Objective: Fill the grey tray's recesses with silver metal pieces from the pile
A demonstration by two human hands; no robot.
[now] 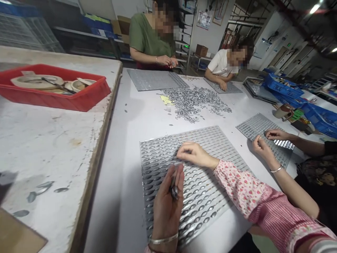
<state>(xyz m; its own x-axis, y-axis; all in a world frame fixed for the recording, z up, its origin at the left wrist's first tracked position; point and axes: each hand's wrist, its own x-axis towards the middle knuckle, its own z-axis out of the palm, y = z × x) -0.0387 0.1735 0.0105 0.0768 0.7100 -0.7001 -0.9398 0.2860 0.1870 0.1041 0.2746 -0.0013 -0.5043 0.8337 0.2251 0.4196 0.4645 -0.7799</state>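
Note:
A grey board (pixel 210 140) lies in front of me, covered in rows of small silvery leaf-shaped metal pieces. Over its left part my left hand (pixel 168 207) is palm up and cupped, holding a few of the loose metal pieces (pixel 174 191). My right hand (pixel 196 154) is just above the rows, thumb and fingers pinched together; whatever is between the fingertips is hidden. A big scattered heap of the same pieces (pixel 195 100) lies farther back on the white table (pixel 126 147), beside a yellow paper scrap (pixel 166 100).
A red tray (pixel 92 95) with tape rolls stands on the raised worktop at left, near several loose pieces (pixel 43 188). At right, a co-worker's hands (pixel 263 147) are over another board (pixel 256 124). Two people sit across with boards. Blue crates (pixel 281 86) line the right.

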